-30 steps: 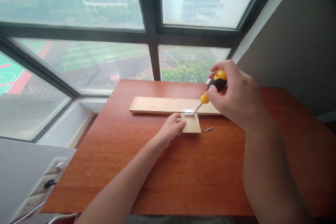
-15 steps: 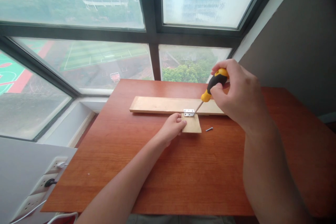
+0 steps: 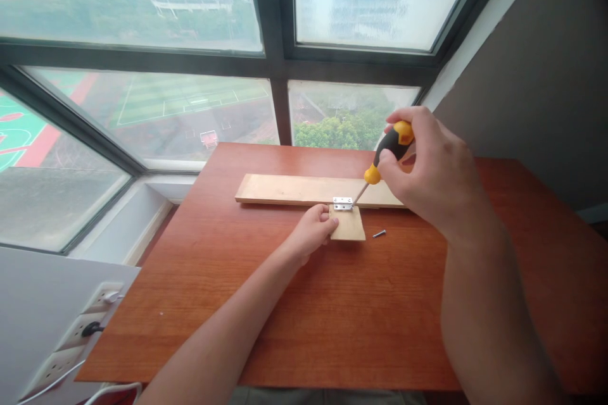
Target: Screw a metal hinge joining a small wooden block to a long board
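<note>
My left hand [image 3: 316,231] pinches the left edge of a small square wooden board [image 3: 349,226], thumb on top. A silver metal hinge [image 3: 342,204] lies across the joint between this piece and a long wooden plank [image 3: 289,188] behind it. My right hand [image 3: 430,168] is closed around the yellow and black handle of a screwdriver [image 3: 393,144]. The screwdriver slants down to the left, its tip at the right end of the hinge. Whether a screw sits under the tip is too small to tell. A loose screw [image 3: 379,234] lies to the right of the small board.
Everything rests on a reddish-brown wooden table [image 3: 304,316]. Windows [image 3: 280,63] rise behind its far edge, and a grey wall [image 3: 536,88] stands at the right. Power sockets [image 3: 76,332] with plugs and cables are at the lower left.
The screwdriver handle has turned slightly in my right hand, with the fingers shifting a little. My left hand, the boards and the hinge stay in place.
</note>
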`<act>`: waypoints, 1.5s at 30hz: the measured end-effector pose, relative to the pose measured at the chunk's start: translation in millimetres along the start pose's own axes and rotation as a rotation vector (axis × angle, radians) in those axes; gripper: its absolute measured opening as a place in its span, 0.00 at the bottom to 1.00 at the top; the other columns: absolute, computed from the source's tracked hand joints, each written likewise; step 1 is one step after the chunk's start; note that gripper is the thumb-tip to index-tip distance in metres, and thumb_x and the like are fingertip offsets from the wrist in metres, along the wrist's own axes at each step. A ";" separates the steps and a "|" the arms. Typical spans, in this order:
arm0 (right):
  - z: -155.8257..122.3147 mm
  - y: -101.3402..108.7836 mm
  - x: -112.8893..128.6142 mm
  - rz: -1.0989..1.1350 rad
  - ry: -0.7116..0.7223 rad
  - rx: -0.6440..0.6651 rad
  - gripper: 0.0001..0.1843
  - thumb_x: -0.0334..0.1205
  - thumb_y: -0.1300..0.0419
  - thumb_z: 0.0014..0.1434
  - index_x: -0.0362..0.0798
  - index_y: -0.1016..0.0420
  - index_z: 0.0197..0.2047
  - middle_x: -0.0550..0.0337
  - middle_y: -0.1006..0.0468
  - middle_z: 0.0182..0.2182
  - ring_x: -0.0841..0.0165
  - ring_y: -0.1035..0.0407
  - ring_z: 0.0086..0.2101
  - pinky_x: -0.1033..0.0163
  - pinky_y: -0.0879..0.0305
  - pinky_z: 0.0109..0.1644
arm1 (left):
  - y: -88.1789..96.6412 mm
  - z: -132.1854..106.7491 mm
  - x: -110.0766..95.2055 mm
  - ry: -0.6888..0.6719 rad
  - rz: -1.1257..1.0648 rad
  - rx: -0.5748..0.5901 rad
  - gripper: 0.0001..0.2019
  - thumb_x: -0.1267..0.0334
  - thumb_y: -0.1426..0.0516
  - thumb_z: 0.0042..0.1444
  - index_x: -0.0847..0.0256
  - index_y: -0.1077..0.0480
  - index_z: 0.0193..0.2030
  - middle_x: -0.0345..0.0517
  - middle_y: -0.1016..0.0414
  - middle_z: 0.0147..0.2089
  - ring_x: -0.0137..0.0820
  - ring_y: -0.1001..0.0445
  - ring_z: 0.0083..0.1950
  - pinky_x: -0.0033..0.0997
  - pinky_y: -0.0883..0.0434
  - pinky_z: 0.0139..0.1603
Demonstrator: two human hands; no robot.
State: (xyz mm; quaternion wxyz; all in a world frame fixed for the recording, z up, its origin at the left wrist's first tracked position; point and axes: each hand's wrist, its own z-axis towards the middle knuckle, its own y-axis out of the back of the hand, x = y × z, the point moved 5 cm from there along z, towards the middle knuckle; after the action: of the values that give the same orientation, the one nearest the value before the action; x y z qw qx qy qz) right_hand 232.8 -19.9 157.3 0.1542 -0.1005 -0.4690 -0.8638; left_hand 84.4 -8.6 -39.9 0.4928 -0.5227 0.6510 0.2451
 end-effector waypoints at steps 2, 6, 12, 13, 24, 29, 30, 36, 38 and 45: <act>0.5 0.4 -1.6 -0.047 -0.013 -0.025 0.20 0.46 0.40 0.56 0.51 0.30 0.51 0.53 0.22 0.43 0.61 0.31 0.32 0.54 0.36 0.38 | 0.1 0.0 0.2 -0.001 -0.004 -0.004 0.11 0.65 0.39 0.54 0.64 0.33 0.42 0.41 0.29 0.31 0.21 0.36 0.25 0.19 0.45 0.21; 0.8 1.3 -5.3 -0.073 -0.019 -0.037 0.13 0.44 0.43 0.57 0.53 0.29 0.46 0.56 0.22 0.37 0.59 0.30 0.33 0.53 0.36 0.39 | 0.0 0.1 0.7 0.000 -0.009 -0.005 0.11 0.65 0.39 0.53 0.64 0.34 0.42 0.40 0.29 0.31 0.21 0.36 0.25 0.19 0.46 0.21; 0.2 2.1 -3.1 0.011 0.001 0.066 0.14 0.40 0.44 0.55 0.53 0.31 0.46 0.55 0.23 0.43 0.61 0.30 0.34 0.55 0.36 0.38 | 0.0 -0.2 0.6 -0.005 -0.002 -0.002 0.10 0.66 0.40 0.55 0.64 0.34 0.42 0.41 0.29 0.31 0.21 0.36 0.25 0.19 0.45 0.21; 0.6 2.7 -3.1 -0.014 0.001 0.047 0.13 0.44 0.43 0.56 0.53 0.30 0.45 0.54 0.23 0.42 0.60 0.30 0.33 0.55 0.36 0.37 | 0.0 -0.3 0.5 -0.007 -0.004 -0.002 0.10 0.66 0.39 0.54 0.64 0.34 0.42 0.41 0.29 0.31 0.21 0.36 0.25 0.20 0.45 0.21; -0.8 2.6 -1.3 0.069 0.002 0.089 0.17 0.40 0.42 0.54 0.53 0.31 0.48 0.57 0.23 0.42 0.62 0.29 0.34 0.55 0.34 0.38 | -0.7 -1.1 0.0 0.006 -0.001 0.000 0.10 0.65 0.39 0.54 0.63 0.34 0.42 0.41 0.29 0.31 0.21 0.36 0.25 0.20 0.45 0.21; 0.4 2.8 -2.3 -0.032 -0.023 0.021 0.15 0.47 0.42 0.58 0.52 0.30 0.47 0.57 0.23 0.35 0.61 0.30 0.31 0.54 0.36 0.38 | -1.2 -1.3 -1.1 0.009 0.013 0.002 0.09 0.67 0.42 0.56 0.64 0.34 0.42 0.41 0.29 0.31 0.21 0.36 0.25 0.20 0.45 0.22; 0.3 2.7 -2.4 -0.023 -0.024 0.021 0.15 0.44 0.42 0.57 0.52 0.30 0.48 0.57 0.22 0.36 0.61 0.30 0.31 0.54 0.35 0.39 | -1.3 -1.3 -1.1 0.009 0.014 0.001 0.08 0.67 0.42 0.56 0.64 0.34 0.42 0.41 0.29 0.31 0.21 0.36 0.25 0.20 0.44 0.22; -1.6 4.0 1.0 0.071 -0.004 0.071 0.16 0.40 0.43 0.54 0.53 0.32 0.48 0.57 0.24 0.40 0.63 0.30 0.32 0.55 0.34 0.38 | -1.8 -1.3 -1.4 -0.005 0.003 0.005 0.09 0.67 0.41 0.55 0.64 0.34 0.42 0.40 0.29 0.30 0.21 0.37 0.24 0.20 0.44 0.21; -0.9 4.8 1.0 0.032 -0.005 0.038 0.12 0.47 0.42 0.57 0.53 0.31 0.44 0.57 0.24 0.36 0.62 0.31 0.30 0.55 0.35 0.36 | -1.9 -1.7 -1.6 -0.004 0.008 0.006 0.08 0.68 0.42 0.56 0.64 0.34 0.42 0.40 0.29 0.30 0.21 0.37 0.25 0.20 0.44 0.21; -0.3 3.7 -0.9 0.012 -0.007 -0.007 0.12 0.41 0.43 0.57 0.52 0.30 0.46 0.58 0.23 0.36 0.63 0.30 0.31 0.56 0.36 0.38 | -2.7 -2.2 -2.2 0.007 0.021 0.008 0.07 0.69 0.44 0.58 0.65 0.35 0.43 0.40 0.31 0.30 0.20 0.38 0.24 0.18 0.44 0.21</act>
State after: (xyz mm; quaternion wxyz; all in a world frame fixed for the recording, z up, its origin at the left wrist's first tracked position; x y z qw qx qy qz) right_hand 235.0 -21.9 159.7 0.1575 -0.1067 -0.4659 -0.8641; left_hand 86.0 -10.3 -36.5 0.4898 -0.5149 0.6592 0.2459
